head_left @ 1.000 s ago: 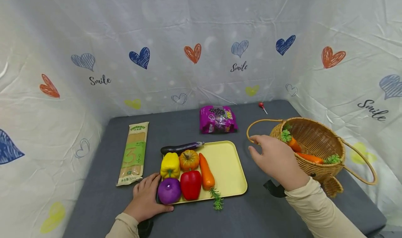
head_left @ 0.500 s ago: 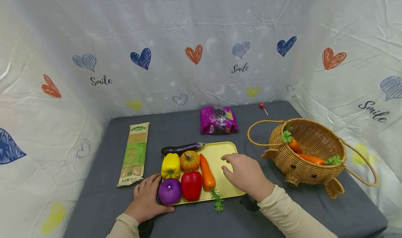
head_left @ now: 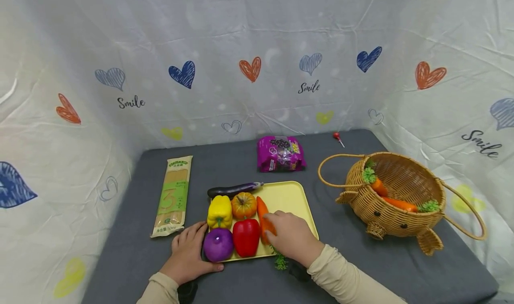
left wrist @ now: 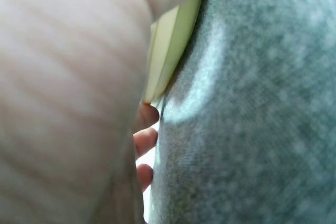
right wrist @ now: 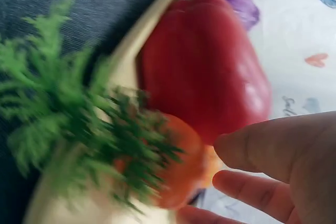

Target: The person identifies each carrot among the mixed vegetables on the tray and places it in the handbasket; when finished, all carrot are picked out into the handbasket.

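Note:
In the head view, a yellow tray [head_left: 287,195] bears a yellow bell pepper [head_left: 219,211], a small pumpkin [head_left: 243,205], a purple onion-like vegetable [head_left: 218,244], a red bell pepper [head_left: 246,238] and a carrot [head_left: 263,212]. An eggplant [head_left: 234,189] lies along its back edge. My left hand [head_left: 186,255] rests at the tray's front left corner, fingers along the side and thumb at the front. My right hand [head_left: 295,237] is over the carrot, covering part of it. In the right wrist view, its thumb and fingers are spread beside the carrot's thick end [right wrist: 184,163], without a visible grip.
On the right stands a wicker basket [head_left: 393,221] with an animal face, two loop handles and carrots inside. A noodle pack [head_left: 172,197] lies at the left. Farther back are a purple snack bag [head_left: 279,154] and a red lollipop [head_left: 336,136]. A printed curtain surrounds the table.
My right hand has moved left from the basket's near handle, across the tray, to the carrot. The left hand has stayed at the tray corner.

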`<state>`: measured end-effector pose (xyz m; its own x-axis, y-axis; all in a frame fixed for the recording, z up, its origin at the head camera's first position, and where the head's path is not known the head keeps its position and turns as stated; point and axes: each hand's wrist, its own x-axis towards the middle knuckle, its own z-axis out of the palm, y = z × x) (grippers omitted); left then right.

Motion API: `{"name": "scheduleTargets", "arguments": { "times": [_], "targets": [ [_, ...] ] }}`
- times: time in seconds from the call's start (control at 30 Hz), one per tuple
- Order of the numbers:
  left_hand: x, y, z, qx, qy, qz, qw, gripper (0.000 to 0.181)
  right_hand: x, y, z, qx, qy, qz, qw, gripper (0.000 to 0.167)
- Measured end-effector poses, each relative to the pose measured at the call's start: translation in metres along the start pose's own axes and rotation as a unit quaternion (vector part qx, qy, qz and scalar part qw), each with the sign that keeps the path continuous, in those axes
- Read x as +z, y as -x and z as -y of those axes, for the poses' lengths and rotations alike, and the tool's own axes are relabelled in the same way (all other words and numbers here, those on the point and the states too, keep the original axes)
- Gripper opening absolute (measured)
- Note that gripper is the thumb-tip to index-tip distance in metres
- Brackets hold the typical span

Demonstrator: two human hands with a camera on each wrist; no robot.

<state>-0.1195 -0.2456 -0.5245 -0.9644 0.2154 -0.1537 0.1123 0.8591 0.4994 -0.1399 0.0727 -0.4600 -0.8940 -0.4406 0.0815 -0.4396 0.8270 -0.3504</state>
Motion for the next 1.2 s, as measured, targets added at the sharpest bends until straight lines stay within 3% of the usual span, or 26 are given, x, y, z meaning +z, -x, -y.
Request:
{"name": "scheduleTargets", "arguments": {
  "times": [0.27,0.5,0.9,1.2],
  "targets": [
    [0.000,-0.004,-0.002,0.003,0.008,0.002,1.0000,0.131,0.014,-0.001,-0.004,0.005,0.000,-0.007,1.0000,0.033],
    [-0.001,-0.004,-0.002,0.001,0.004,0.004,1.0000,0.132,0.015,-0.003,-0.005,0.036,0.008,-0.020,0.9991,0.021],
    [-0.001,-0.002,-0.001,-0.002,0.005,0.009,0.9999,0.132,0.008,0.000,-0.012,0.054,0.010,-0.049,0.9973,0.024],
    [0.000,-0.003,0.002,-0.003,0.001,0.011,0.9999,0.132,-0.016,0.002,-0.017,0.057,0.007,-0.101,0.9932,0.021]
  ]
}}
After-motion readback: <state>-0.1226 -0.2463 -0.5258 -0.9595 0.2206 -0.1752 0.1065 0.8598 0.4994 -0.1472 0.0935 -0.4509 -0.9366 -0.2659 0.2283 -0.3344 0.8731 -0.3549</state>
